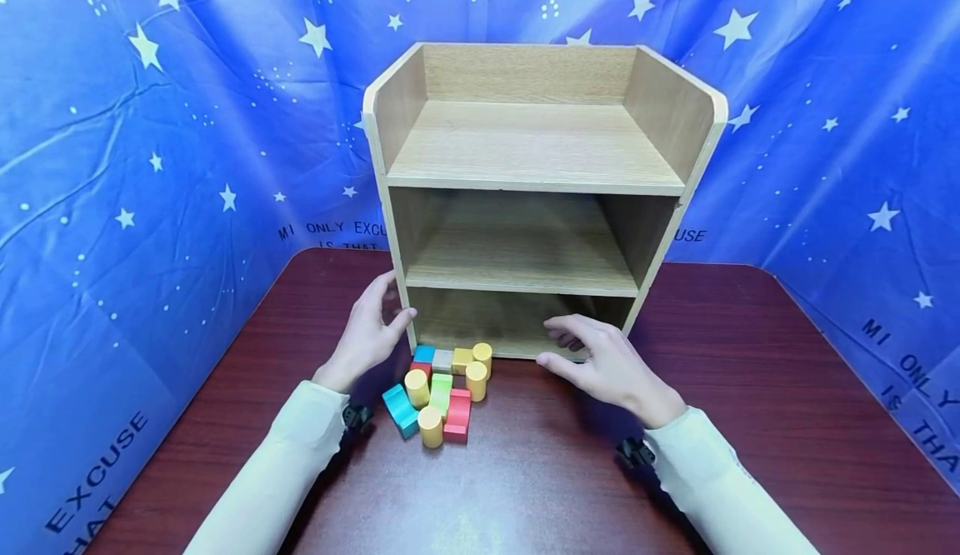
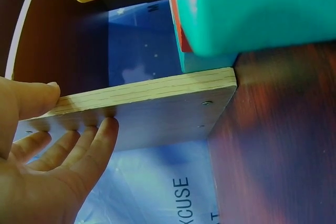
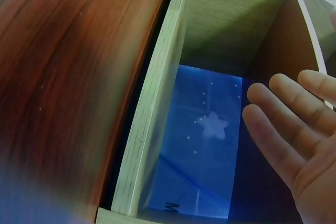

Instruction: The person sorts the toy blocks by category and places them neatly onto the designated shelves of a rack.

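Note:
A wooden shelf unit [image 1: 536, 147] with three levels stands upright on the table. At its left side panel [image 2: 157, 88], my left hand [image 1: 367, 330] has its thumb by the front edge and its nearly straight fingers [image 2: 100, 142] along the outer face, tips right at the surface. My right hand [image 1: 607, 362] hovers before the lower right compartment, holding nothing; in the right wrist view its fingers [image 3: 273, 135] are extended and spread. Toy blocks cluster before the unit's lower left: yellow cylinders [image 1: 431, 427], a teal block [image 1: 401, 411], a red block [image 1: 457, 415] and a green block [image 1: 440, 392].
Behind the red and green pieces sit a grey block [image 1: 442, 362], a gold block [image 1: 462, 361] and a blue block [image 1: 424, 354], close to the unit's bottom board. The dark red table [image 1: 750, 388] extends both sides. A blue star-patterned curtain [image 1: 187, 122] surrounds it.

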The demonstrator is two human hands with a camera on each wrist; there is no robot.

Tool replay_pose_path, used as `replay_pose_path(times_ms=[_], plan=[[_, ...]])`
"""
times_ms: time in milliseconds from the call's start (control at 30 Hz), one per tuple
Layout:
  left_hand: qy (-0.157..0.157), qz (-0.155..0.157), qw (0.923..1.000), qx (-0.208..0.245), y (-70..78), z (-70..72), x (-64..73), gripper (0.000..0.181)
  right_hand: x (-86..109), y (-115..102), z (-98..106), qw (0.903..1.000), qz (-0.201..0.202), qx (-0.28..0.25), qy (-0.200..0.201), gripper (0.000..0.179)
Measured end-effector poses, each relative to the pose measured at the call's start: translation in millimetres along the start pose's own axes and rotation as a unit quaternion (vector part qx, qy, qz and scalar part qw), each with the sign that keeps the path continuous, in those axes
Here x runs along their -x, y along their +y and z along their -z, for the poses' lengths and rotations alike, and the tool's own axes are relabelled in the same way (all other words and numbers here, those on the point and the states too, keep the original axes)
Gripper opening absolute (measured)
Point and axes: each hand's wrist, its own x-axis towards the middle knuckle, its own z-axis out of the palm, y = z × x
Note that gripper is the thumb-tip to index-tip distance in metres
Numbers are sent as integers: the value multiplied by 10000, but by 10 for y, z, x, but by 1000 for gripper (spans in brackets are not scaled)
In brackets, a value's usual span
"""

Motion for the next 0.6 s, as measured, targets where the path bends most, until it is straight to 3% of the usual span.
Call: replay_pose_path(times_ms=[333, 600], plan=[[-5, -5, 9999, 108, -2, -10, -7, 60, -55, -3, -40, 9981, 76, -519, -315, 39], [6, 8, 10000, 49, -5, -9, -2, 60, -95, -3, -120, 9948, -100, -849, -547, 41]])
